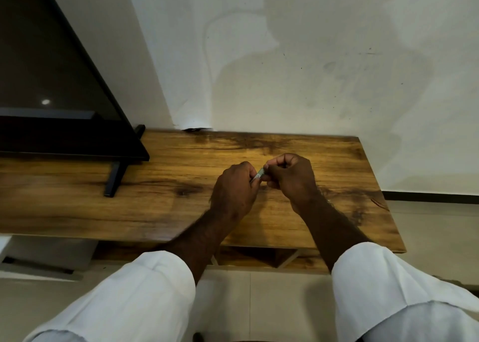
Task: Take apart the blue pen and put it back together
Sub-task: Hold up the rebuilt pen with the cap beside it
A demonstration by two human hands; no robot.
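Both hands held the pen (260,173) at frame centre, above the table (155,186).
Left hand (234,190) and right hand (291,178) fingers were clamped on its ends.

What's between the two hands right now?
In the head view, a short stretch of the pen spans the gap between the left hand and right hand, above the table.

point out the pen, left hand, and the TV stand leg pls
pen (260,172), head view, the short pale stretch showing between the two hands
left hand (234,190), head view, back of the hand
TV stand leg (115,178), head view, middle of the black foot on the table
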